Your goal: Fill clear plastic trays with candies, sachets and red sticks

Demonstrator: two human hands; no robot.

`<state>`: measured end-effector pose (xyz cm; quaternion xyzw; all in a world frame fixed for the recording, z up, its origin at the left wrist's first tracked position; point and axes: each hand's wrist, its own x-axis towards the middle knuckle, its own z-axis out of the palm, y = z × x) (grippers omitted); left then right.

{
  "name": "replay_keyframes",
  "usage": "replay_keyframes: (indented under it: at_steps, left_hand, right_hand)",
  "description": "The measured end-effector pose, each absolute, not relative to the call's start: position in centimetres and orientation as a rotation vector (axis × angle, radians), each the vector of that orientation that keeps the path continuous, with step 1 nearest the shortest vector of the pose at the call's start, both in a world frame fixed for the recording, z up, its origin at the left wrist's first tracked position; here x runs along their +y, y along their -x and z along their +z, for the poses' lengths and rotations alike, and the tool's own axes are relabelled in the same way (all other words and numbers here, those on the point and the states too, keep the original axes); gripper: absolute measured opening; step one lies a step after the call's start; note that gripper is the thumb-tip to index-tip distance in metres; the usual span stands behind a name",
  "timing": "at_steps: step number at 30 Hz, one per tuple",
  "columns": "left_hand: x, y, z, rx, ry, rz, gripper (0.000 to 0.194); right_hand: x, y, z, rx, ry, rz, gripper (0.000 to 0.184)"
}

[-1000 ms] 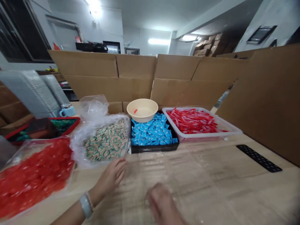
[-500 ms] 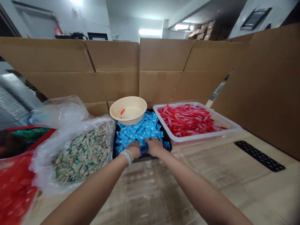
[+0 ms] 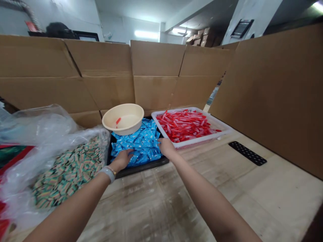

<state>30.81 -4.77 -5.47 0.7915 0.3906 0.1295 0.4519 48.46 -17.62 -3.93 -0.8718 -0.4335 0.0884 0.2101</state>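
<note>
Small blue packets (image 3: 148, 143) fill a black tray (image 3: 141, 169) in the middle of the table. My left hand (image 3: 122, 159), with a pale band at the wrist, is over the tray's near left part, its fingers apart and touching the packets. At the tray's right edge is my right hand (image 3: 166, 148), fingers apart and their tips by the outermost packets. I see nothing held in either hand. A cream basin (image 3: 123, 119) with a small red piece in it rests over the back left of the tray.
To the right stands a white basket (image 3: 205, 136) of red-and-clear tubes (image 3: 186, 126). On the left, a clear plastic bag (image 3: 22, 181) holds striped small pieces (image 3: 73, 171). A perforated black strip (image 3: 247, 153) lies at the right. Cardboard walls (image 3: 156, 60) stand behind and at the right.
My hands have moved apart, from close together in the packets to opposite sides of the tray. The view has turned right, so everything appears farther left.
</note>
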Motion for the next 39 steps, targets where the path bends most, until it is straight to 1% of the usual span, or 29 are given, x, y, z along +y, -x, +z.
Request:
replay_keyframes:
  at_steps: [3, 5, 10, 13, 17, 22, 24, 26, 27, 29, 32, 34, 36, 38, 39]
  left_hand:
    - [-4.3, -30.8, -4.5, 1.012, -1.659, 0.492, 0.024]
    - [-4.2, -30.9, -3.6, 1.006, -1.442, 0.529, 0.023]
    - [-5.4, -32.3, -2.0, 0.924, -0.982, 0.54, 0.007]
    - [-6.1, -33.2, -1.9, 0.889, -0.808, 0.578, 0.005]
    - [-6.5, -34.3, -2.4, 0.864, -0.712, 0.7, 0.01]
    - [-7.9, -35.4, -2.3, 0.794, -0.729, 0.858, 0.022]
    - [-9.2, -35.6, -1.8, 0.731, -0.748, 0.805, 0.024]
    - [-11.0, -35.6, -1.3, 0.61, -0.763, 0.653, 0.023]
    - [-11.9, -35.6, -1.0, 0.542, -0.776, 0.572, 0.025]
    - [-13.9, -35.7, -0.6, 0.453, -0.838, 0.5, 0.036]
    - [-16.9, -35.6, -0.6, 0.501, -0.988, 0.525, 0.05]
    - [-18.5, -35.2, -1.1, 0.541, -1.031, 0.456, 0.05]
    - [-19.7, -34.4, -1.9, 0.557, -1.014, 0.345, 0.046]
    - [-20.2, -33.7, -2.8, 0.589, -0.974, 0.268, 0.042]
    - [-20.4, -33.4, -3.4, 0.614, -0.947, 0.228, 0.039]
  right_hand:
    - [-18.6, -49.6, -4.0, -1.041, 2.14, 0.197, 0.029]
    - [-18.6, -49.7, -4.2, -0.922, 1.978, 0.183, 0.03]
    - [-16.7, -48.6, -4.0, -0.662, 1.665, 0.209, 0.034]
    - [-15.6, -47.9, -3.7, -0.561, 1.531, 0.261, 0.034]
    - [-15.0, -47.4, -3.6, -0.461, 1.424, 0.289, 0.031]
    - [-15.4, -47.1, -3.3, -0.414, 1.34, 0.2, 0.026]
    - [-15.9, -46.7, -3.3, -0.413, 1.326, 0.154, 0.024]
    - [-16.7, -46.1, -3.3, -0.424, 1.344, 0.081, 0.023]
    - [-17.2, -45.6, -3.4, -0.441, 1.368, 0.028, 0.022]
    - [-18.3, -44.4, -3.8, -0.501, 1.43, -0.072, 0.022]
    - [-21.3, -43.2, -4.7, -0.542, 1.47, -0.135, 0.021]
    - [-24.8, -43.7, -5.5, -0.436, 1.452, -0.142, 0.021]
    - [-29.4, -45.8, -6.2, -0.289, 1.469, -0.115, 0.024]
    - [-34.0, -49.4, -6.5, -0.263, 1.609, 0.006, 0.029]
    - [-35.9, -51.6, -6.5, -0.364, 1.739, 0.115, 0.03]
